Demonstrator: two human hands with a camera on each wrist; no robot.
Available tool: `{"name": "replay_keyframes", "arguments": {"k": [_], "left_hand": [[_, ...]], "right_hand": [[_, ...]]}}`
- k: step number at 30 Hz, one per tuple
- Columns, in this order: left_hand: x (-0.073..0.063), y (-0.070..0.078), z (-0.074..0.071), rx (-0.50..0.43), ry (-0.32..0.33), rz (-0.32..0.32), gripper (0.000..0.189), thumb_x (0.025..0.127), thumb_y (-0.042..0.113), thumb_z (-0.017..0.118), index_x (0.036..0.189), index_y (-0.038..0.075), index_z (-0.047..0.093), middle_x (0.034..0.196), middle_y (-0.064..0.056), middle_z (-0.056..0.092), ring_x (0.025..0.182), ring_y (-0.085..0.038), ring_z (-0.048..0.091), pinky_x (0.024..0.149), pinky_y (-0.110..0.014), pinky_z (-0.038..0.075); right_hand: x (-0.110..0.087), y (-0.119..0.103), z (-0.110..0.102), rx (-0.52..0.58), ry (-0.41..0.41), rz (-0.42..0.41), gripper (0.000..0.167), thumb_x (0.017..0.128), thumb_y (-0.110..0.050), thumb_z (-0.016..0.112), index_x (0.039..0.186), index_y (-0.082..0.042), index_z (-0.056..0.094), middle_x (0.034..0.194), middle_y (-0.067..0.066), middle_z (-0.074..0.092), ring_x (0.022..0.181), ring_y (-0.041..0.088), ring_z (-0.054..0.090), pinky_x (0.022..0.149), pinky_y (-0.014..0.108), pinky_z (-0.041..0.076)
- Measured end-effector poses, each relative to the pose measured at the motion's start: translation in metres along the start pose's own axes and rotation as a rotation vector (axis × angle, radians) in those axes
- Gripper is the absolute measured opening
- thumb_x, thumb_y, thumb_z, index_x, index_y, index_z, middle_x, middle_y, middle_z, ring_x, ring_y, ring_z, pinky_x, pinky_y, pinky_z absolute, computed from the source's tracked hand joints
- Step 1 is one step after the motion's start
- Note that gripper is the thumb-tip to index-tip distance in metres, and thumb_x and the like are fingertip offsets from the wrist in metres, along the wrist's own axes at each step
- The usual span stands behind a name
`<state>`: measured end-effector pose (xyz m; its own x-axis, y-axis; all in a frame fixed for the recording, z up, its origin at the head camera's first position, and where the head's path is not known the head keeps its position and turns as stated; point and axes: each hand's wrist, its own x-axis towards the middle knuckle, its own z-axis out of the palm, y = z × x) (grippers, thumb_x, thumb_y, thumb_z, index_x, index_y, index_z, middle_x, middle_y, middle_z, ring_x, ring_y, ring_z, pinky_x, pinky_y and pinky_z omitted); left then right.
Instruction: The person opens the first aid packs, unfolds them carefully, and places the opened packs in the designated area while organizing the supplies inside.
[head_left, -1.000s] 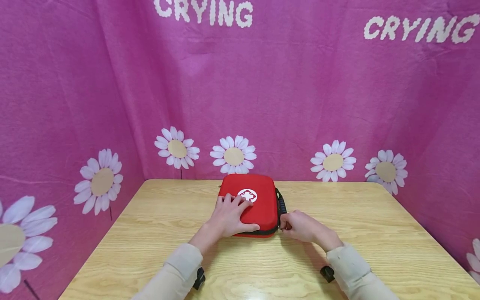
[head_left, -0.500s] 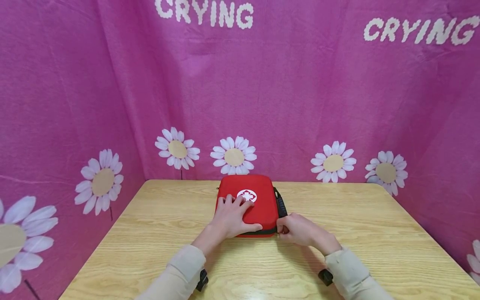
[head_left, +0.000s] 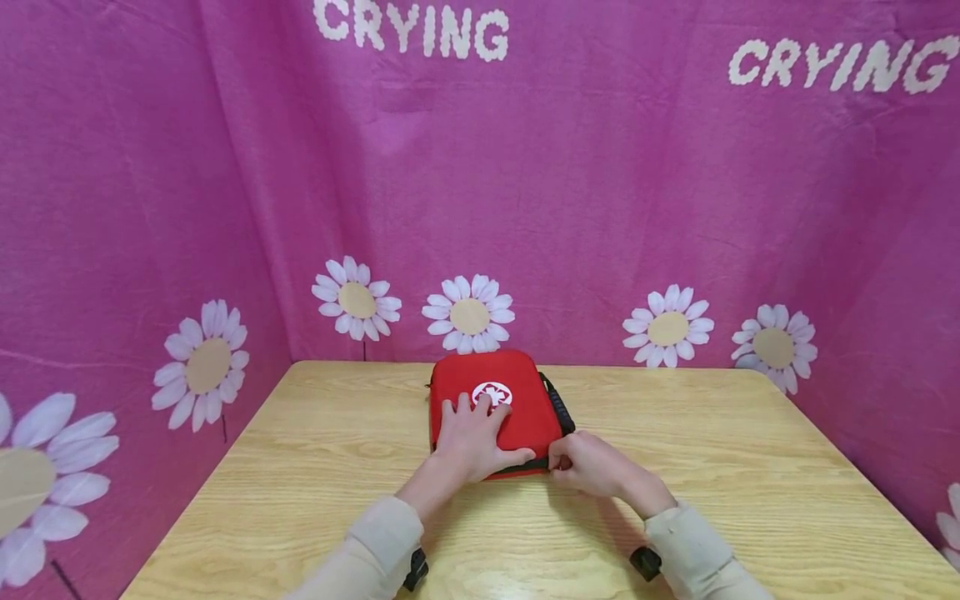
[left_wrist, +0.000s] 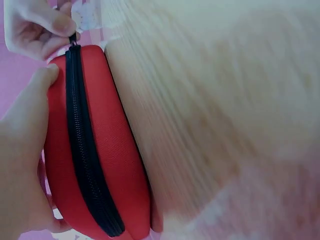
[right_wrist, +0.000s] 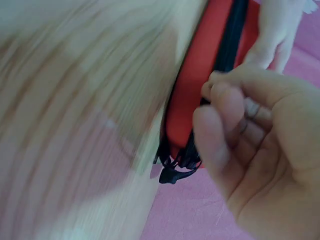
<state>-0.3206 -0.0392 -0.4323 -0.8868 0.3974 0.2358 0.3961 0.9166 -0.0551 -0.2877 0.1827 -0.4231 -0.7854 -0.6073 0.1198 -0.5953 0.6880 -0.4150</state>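
Observation:
A red zippered first-aid case point(head_left: 528, 417) with a white emblem lies closed-lidded on the table. My left hand point(head_left: 474, 443) rests on its lid with fingers spread, the thumb along the near top edge. At the near right corner, my right hand point(head_left: 596, 468) pinches the zipper pull point(left_wrist: 73, 38) between thumb and forefinger. The black zipper point(left_wrist: 84, 145) runs along the near side, its teeth joined where the left wrist view shows them. A black carry handle point(head_left: 558, 405) sits on the case's right side. In the right wrist view, the curled fingers hide the pull.
The wood-grain table point(head_left: 337, 425) reaches back to a pink cloth backdrop point(head_left: 570, 208) printed with daisies and lettering. Black straps point(head_left: 645, 563) hang under both wrists. A black loop point(right_wrist: 172, 175) dangles from the case's end in the right wrist view.
My right hand has moved left round the near right corner of the case, still pinching the pull. The case has turned slightly, its far end shifting left. My left hand stays on the lid.

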Motion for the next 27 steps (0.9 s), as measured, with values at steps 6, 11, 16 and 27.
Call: {"name": "replay_keyframes", "arguments": {"k": [6, 11, 16, 27], "left_hand": [[0.001, -0.012, -0.008, 0.006, -0.039, 0.082, 0.083, 0.079, 0.087, 0.042, 0.143, 0.035, 0.051, 0.139, -0.003, 0.051, 0.125, -0.029, 0.045, 0.103, -0.054, 0.035], [-0.003, -0.035, -0.022, -0.065, -0.18, 0.223, 0.078, 0.081, 0.082, 0.046, 0.147, 0.039, 0.045, 0.148, -0.001, 0.044, 0.137, -0.029, 0.038, 0.113, -0.053, 0.03], [-0.01, -0.058, -0.032, -0.188, -0.229, 0.344, 0.072, 0.083, 0.074, 0.057, 0.144, 0.038, 0.049, 0.151, 0.006, 0.043, 0.138, -0.022, 0.035, 0.116, -0.048, 0.027], [-0.008, -0.064, -0.024, -0.123, -0.139, 0.421, 0.072, 0.08, 0.074, 0.061, 0.141, 0.036, 0.051, 0.144, 0.008, 0.049, 0.123, -0.015, 0.043, 0.103, -0.038, 0.035]], "right_hand": [[-0.002, 0.001, -0.001, 0.037, 0.045, 0.122, 0.016, 0.083, -0.003, 0.066, 0.072, -0.015, 0.064, 0.058, -0.01, 0.051, 0.046, 0.001, 0.045, 0.05, 0.02, 0.039], [-0.006, 0.012, -0.005, -0.023, 0.097, 0.141, 0.014, 0.08, -0.007, 0.07, 0.071, -0.017, 0.065, 0.059, -0.011, 0.05, 0.054, 0.001, 0.041, 0.052, 0.021, 0.034], [-0.007, 0.027, -0.01, -0.066, 0.164, 0.213, 0.014, 0.079, -0.008, 0.069, 0.07, -0.019, 0.066, 0.06, -0.01, 0.052, 0.057, 0.005, 0.043, 0.054, 0.023, 0.035], [-0.003, 0.044, -0.007, -0.11, 0.249, 0.188, 0.018, 0.084, -0.005, 0.069, 0.073, -0.017, 0.062, 0.063, -0.01, 0.053, 0.061, 0.007, 0.045, 0.058, 0.024, 0.037]]}}
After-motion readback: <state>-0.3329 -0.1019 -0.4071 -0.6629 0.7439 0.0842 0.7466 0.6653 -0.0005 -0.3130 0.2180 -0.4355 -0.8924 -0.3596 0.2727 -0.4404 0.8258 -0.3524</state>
